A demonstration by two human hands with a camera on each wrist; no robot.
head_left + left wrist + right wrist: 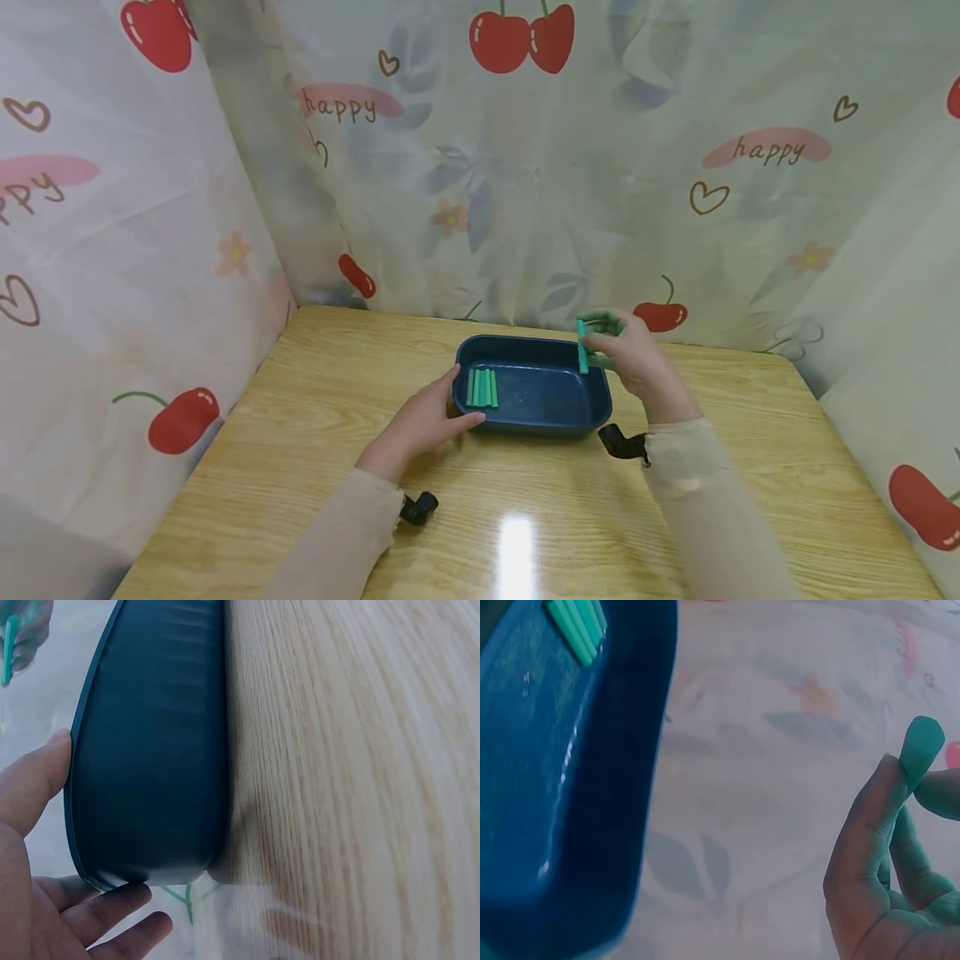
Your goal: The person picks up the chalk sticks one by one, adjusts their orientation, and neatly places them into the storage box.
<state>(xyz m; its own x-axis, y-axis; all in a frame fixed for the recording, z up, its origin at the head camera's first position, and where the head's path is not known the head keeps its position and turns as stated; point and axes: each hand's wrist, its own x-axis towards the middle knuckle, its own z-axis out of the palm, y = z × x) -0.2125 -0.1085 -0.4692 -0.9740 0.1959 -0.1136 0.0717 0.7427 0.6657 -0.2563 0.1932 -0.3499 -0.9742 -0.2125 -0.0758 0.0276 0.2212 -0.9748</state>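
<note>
A dark blue rectangular plastic basin (543,428) stands on the table. My left hand (423,422) holds its near left corner, thumb at the front rim and fingers round the left end; the left wrist view shows the thumb tip (58,742) against the rim. Between thumb and fingertips my right hand (636,357) pinches a slim green stick (582,348), upright above the basin's right end. In the right wrist view that stick (922,746) appears end-on, with a rounded end. Several similar green sticks (482,389) lie side by side in the basin's left part.
The light wooden table (315,375) runs to a patterned cloth curtain (525,208) behind the basin, with more cloth on both sides. Each wrist wears a small black camera mount (621,442). A bright reflection lies on the table's front part.
</note>
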